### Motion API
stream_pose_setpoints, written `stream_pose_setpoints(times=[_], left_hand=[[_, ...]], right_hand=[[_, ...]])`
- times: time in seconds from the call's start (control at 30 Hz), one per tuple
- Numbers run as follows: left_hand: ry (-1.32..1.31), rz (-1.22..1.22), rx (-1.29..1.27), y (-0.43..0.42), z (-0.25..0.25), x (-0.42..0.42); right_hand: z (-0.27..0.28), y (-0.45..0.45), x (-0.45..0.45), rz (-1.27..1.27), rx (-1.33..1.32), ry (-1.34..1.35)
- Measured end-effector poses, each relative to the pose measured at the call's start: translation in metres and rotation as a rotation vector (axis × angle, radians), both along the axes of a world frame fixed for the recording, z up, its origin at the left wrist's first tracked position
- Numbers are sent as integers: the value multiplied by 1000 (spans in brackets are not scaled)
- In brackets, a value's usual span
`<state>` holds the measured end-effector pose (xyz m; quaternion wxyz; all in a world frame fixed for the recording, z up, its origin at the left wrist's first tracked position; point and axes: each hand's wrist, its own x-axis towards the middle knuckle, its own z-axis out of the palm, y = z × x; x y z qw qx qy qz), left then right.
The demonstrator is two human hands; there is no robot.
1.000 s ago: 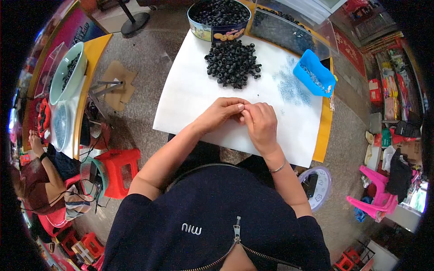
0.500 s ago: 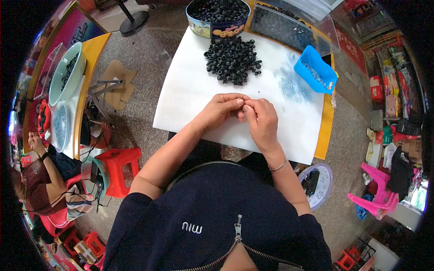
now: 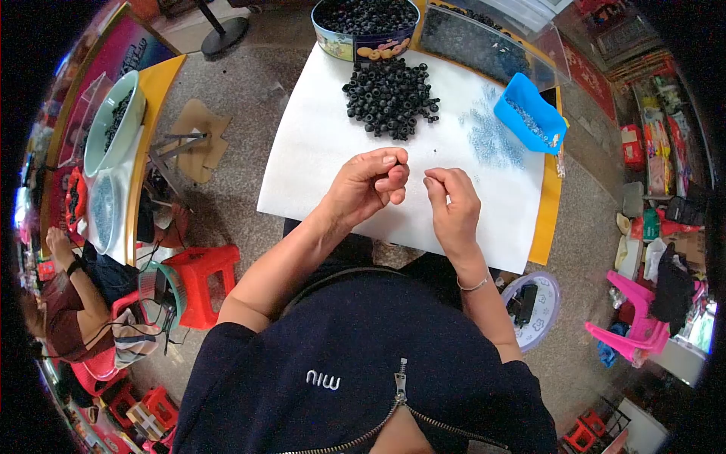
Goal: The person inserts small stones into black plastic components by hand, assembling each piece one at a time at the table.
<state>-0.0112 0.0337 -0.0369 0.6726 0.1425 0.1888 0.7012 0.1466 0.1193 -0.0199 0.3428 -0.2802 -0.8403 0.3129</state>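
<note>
My left hand (image 3: 367,188) is above the white sheet (image 3: 310,166), palm partly turned up and fingers curled. Its thumb and forefinger pinch together, with a small dark spot at the tips that is too small to name. To its right, and apart from it, my right hand (image 3: 455,210) has thumb and forefinger closed in a pinch; whatever is between them cannot be made out. Beyond both hands lies a heap of black beads (image 3: 389,98). One tiny dark speck (image 3: 435,150) rests on the sheet between the heap and my right hand.
A printed tin (image 3: 333,45) of black beads stands behind the heap, beside a clear plastic box (image 3: 469,49). Tiny blue beads (image 3: 495,140) are scattered near a blue scoop-shaped tray (image 3: 538,136). At left, another person's hand (image 3: 58,244) is near a second table (image 3: 155,94).
My hands, touching before, have drawn apart: the right moved right and slightly down, while the left turned palm upward. The other person's hand at left moved slightly down.
</note>
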Motion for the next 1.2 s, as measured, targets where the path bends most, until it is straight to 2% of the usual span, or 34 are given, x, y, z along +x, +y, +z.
stream_pose_setpoints(times=[0.17,0.27,0.3,0.37,0.47,0.57,0.6,0.67,0.77,0.83,0.93,1.03,1.1,1.2], left_hand=[[42,1,-7,-2,-2,1],[166,13,-78,3,2,4],[221,28,-121,4,2,8],[357,21,-147,8,-3,10],[325,15,-175,10,-2,8],[429,-5,-195,7,-9,-4],[477,4,-210,6,-11,-6],[412,23,-201,6,-23,-9],[370,51,-199,3,-26,-11],[357,50,-195,4,-26,-12],[353,35,-175,4,-30,-13],[347,18,-207,4,-21,-13],[345,13,-224,4,-21,-13],[351,16,-222,5,-21,-13]], right_hand=[[10,0,-1,-16,-40,70],[18,2,-9,39,191,54],[23,2,-11,60,254,-33],[16,8,-15,120,296,-99],[17,20,-18,152,265,-110],[14,68,-26,54,163,-94],[19,94,-32,-5,204,-55],[46,147,-48,-107,261,4],[70,225,-72,-196,365,-17],[78,246,-82,-236,441,-43],[59,214,-77,-145,518,46],[24,160,-61,22,316,-178],[-9,144,-58,31,219,-184],[-25,132,-62,23,186,-227]])
